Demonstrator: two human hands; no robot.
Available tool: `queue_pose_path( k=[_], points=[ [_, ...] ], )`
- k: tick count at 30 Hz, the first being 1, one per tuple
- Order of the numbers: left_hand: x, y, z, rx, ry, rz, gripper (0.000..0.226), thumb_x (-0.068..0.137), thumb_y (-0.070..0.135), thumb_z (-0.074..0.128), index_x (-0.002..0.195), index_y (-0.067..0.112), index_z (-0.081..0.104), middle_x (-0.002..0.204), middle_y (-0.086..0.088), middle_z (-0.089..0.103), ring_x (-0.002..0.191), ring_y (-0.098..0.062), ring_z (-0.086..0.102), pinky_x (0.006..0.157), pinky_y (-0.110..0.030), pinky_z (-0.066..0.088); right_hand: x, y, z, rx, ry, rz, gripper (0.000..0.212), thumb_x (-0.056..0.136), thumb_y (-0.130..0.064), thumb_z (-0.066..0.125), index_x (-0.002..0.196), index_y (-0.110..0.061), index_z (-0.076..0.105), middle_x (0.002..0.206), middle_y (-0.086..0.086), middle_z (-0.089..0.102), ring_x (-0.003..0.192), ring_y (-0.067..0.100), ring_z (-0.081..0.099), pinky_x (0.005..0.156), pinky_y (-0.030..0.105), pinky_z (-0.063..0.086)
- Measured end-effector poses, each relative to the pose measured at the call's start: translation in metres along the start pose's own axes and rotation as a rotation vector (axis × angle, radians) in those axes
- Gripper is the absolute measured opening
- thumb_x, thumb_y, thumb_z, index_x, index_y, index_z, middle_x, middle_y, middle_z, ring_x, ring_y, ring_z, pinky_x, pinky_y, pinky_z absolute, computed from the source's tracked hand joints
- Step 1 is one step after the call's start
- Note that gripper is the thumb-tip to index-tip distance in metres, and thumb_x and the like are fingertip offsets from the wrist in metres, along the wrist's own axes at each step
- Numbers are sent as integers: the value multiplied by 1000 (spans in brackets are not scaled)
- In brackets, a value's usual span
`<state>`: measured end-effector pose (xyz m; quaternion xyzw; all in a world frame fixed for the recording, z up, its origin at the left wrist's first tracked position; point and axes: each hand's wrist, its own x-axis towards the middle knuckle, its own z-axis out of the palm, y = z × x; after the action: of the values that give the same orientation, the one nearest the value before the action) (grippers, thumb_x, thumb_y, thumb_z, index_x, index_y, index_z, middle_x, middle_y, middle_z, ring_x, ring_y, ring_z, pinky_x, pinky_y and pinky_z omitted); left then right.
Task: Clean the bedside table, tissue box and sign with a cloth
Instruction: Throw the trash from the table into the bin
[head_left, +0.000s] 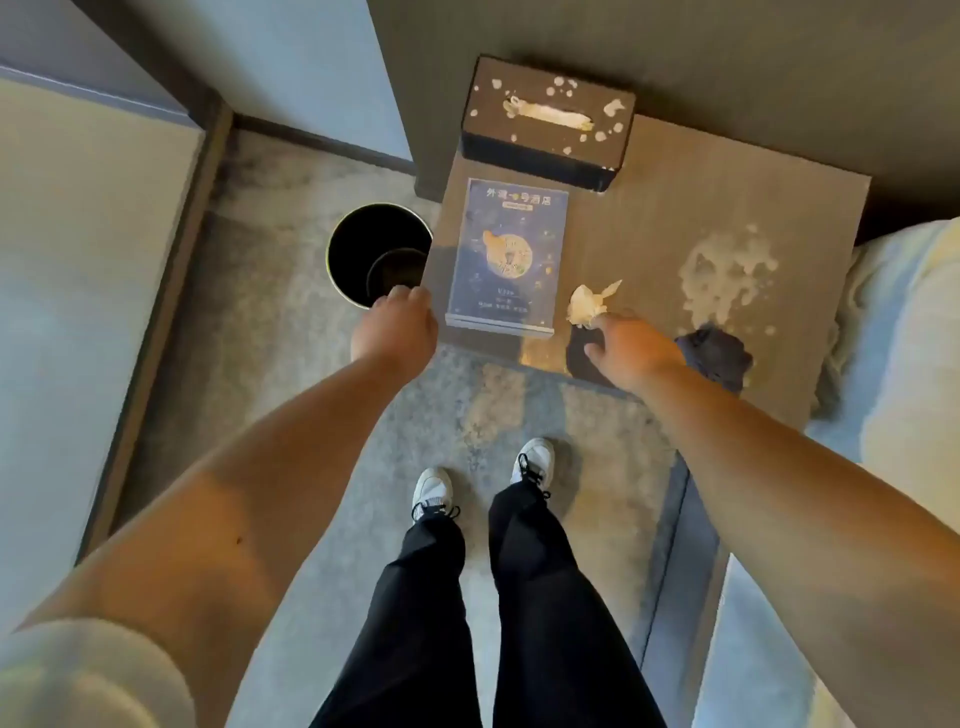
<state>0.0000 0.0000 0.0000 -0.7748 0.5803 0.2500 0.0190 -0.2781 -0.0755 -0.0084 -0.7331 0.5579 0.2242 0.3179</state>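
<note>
At the near edge of the bedside table (649, 208) the right hand (636, 348) reaches in with fingers (605, 325) loosely spread, pinching or just touching a crumpled tissue (587, 304) (which of the two I cannot tell); just right of that hand lies the dark cloth (719, 358), bunched and not yet held, a soft, light thing best gathered in a full palm so it folds into a pad; the left hand (397, 325) hovers curled at the table's near-left corner, over the bin (343, 244), and whether it holds anything cannot be seen; between the hands stands the sign (506, 254), probably stiff, smooth acrylic, light and easy to tip, so steady it by its edges or base; right of it a pale spill (727, 275) crusts the wood; farthest back sits the tissue box (545, 135), speckled white, rigid and light, likely to slide unless braced at one end
</note>
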Motion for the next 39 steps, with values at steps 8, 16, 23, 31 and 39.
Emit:
queue_pose_path(
  k=[8, 16, 23, 31, 39],
  points=[
    [45, -28, 77, -156, 5, -262, 39, 100, 33, 32, 132, 13, 42, 134, -14, 49, 122, -36, 46, 87, -49, 44, 62, 19, 35, -102, 284, -126, 38, 92, -25, 57, 127, -17, 47, 118, 16, 44, 93, 41, 55, 68, 42, 50],
    [65, -39, 112, -328, -54, -315, 34, 101, 48, 22, 96, 16, 36, 110, -18, 59, 91, -40, 58, 66, -42, 41, 92, 26, 27, 28, 356, -168, 18, 83, -10, 65, 100, -9, 59, 104, 17, 58, 78, 40, 57, 62, 34, 40],
    [66, -46, 114, -389, -95, -278, 34, 99, 51, 19, 93, 21, 34, 108, -10, 54, 88, -31, 55, 65, -42, 40, 125, -63, -31, 250, 467, -315, 17, 87, -25, 65, 101, -17, 57, 101, 3, 64, 83, 19, 58, 67, 31, 45],
    [69, -51, 118, -432, -145, -252, 33, 99, 51, 20, 96, 21, 33, 108, -10, 51, 94, -34, 54, 68, -41, 37, 190, -196, -41, 54, 373, -520, 17, 90, -20, 59, 104, -10, 58, 104, 12, 64, 95, 30, 59, 71, 30, 39],
    [69, -54, 117, -457, -158, -233, 31, 99, 50, 20, 96, 22, 33, 110, -8, 51, 97, -31, 52, 72, -42, 38, 205, -214, -22, 37, 285, -561, 40, 90, -20, 58, 130, -18, 58, 132, 11, 49, 112, 31, 54, 89, 31, 41]
  ],
)
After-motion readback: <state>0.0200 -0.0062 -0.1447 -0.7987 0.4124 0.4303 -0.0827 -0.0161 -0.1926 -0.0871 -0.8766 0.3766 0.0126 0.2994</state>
